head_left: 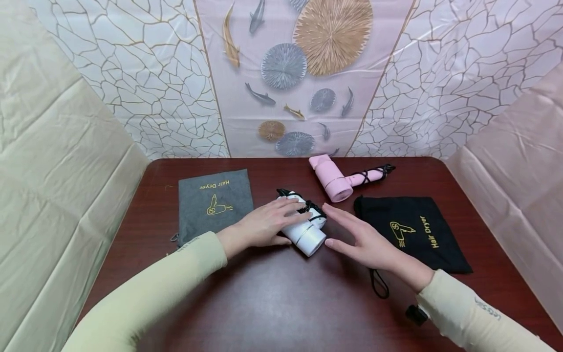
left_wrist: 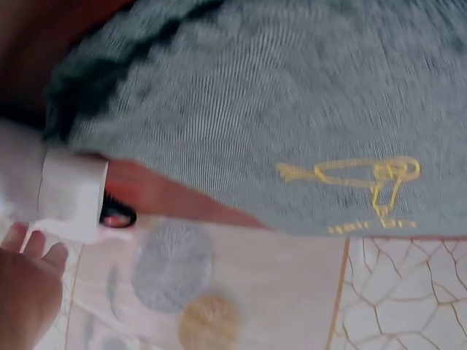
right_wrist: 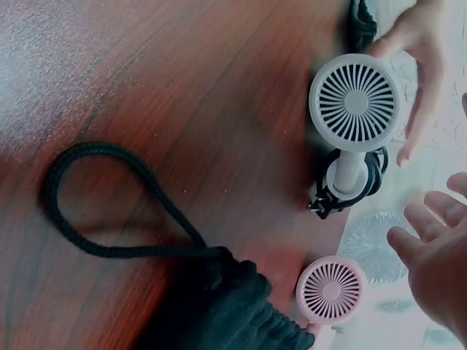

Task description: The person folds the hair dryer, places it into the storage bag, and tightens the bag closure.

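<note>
A white hair dryer (head_left: pixel 309 238) lies in the middle of the table, its black cord wound about the folded handle. Across it rests my left hand (head_left: pixel 266 222), fingers extended over the dryer and thumb along its near side. My right hand (head_left: pixel 362 239) hovers just to the right, fingers straight and holding nothing. In the right wrist view, the white dryer's round vented end (right_wrist: pixel 355 102) faces the camera, with the left hand (right_wrist: pixel 425 51) behind it. The left wrist view cuts off most of the dryer (left_wrist: pixel 69 186) at its left side.
A grey drawstring bag (head_left: pixel 198 195) marked "Hair Dryer" lies at the left. On the right is a black one (head_left: pixel 413 244) with a cord loop (head_left: pixel 380 286). Behind them sits a pink hair dryer (head_left: pixel 333 178), cord wrapped round its handle. Fabric walls enclose the table.
</note>
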Tool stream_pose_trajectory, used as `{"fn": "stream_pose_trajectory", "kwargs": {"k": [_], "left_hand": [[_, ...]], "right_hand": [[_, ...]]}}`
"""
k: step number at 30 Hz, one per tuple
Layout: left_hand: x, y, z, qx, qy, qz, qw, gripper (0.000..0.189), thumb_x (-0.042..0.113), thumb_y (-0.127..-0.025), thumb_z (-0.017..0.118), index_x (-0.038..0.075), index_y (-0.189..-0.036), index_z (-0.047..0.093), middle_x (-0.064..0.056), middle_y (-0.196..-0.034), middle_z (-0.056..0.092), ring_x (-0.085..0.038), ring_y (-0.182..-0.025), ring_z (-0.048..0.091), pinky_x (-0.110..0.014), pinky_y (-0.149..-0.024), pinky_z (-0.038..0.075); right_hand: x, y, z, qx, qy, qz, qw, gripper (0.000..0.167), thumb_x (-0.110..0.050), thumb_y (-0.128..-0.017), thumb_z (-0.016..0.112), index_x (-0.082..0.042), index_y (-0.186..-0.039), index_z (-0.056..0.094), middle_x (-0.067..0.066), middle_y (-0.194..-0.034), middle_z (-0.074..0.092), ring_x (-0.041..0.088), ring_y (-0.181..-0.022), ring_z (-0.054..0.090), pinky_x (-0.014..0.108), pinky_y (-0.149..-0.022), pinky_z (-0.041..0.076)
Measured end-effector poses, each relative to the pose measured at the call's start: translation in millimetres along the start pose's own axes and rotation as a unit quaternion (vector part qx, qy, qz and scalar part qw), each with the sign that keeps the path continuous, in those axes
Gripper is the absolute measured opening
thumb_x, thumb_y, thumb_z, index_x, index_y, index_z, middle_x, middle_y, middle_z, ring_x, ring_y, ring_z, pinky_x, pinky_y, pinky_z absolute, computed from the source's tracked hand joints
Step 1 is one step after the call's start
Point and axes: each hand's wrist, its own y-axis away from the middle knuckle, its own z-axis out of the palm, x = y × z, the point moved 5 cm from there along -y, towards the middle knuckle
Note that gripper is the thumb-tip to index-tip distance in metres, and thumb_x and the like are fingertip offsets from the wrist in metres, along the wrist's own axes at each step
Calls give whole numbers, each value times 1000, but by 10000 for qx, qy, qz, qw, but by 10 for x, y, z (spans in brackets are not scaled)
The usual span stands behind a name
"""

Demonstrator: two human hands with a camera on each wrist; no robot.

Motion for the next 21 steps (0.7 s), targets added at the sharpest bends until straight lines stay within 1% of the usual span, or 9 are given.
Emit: {"fn": "stream_pose_trajectory", "kwargs": {"k": [4,7,10,13,16,21], "left_hand": [[-60,105,-176,-14,24,-351,9994,82,38,-89,87,13,-158,52,-18,-157,53,-37,-148,48,-51,-127,32],[-108,209,-278,-23,-102,-550,9984,76,39,-92,85,12,-156,54,-18,-155,56,-37,-146,50,-50,-127,33],[-150,321,-361,-15,-227,-735,9970,72,40,-93,84,11,-153,57,-18,-153,57,-37,-143,53,-49,-125,37],[-193,442,-443,11,-250,-949,9952,68,38,-94,84,9,-150,60,-18,-151,59,-37,-139,56,-49,-122,41],[-233,573,-519,-5,-262,-1189,9926,64,36,-95,83,9,-148,62,-17,-148,61,-36,-136,58,-49,-118,44],[-291,814,-592,-165,-238,-1571,9872,60,35,-95,82,8,-146,65,-16,-144,64,-36,-132,62,-53,-110,51]], "right_hand": [[-45,-17,56,-75,152,-7,9999,79,-30,-101,75,-17,-168,36,8,-172,35,28,-155,40,51,-121,38],[-77,-28,114,-139,236,-61,9996,82,-31,-100,77,-17,-168,35,9,-173,34,29,-156,39,57,-119,40],[-119,-48,182,-168,358,-190,9990,85,-33,-98,79,-15,-168,35,10,-173,34,30,-156,38,57,-118,41],[-170,-89,255,-153,572,-465,9972,86,-34,-96,81,-11,-167,37,13,-172,35,32,-156,38,56,-118,42],[-215,-140,322,-131,904,-799,9926,88,-34,-94,83,-7,-165,38,16,-171,36,35,-156,38,56,-120,40],[-253,-212,415,-85,1358,-1225,9831,89,-35,-93,84,-5,-164,40,20,-168,40,39,-155,39,57,-123,36]]}}
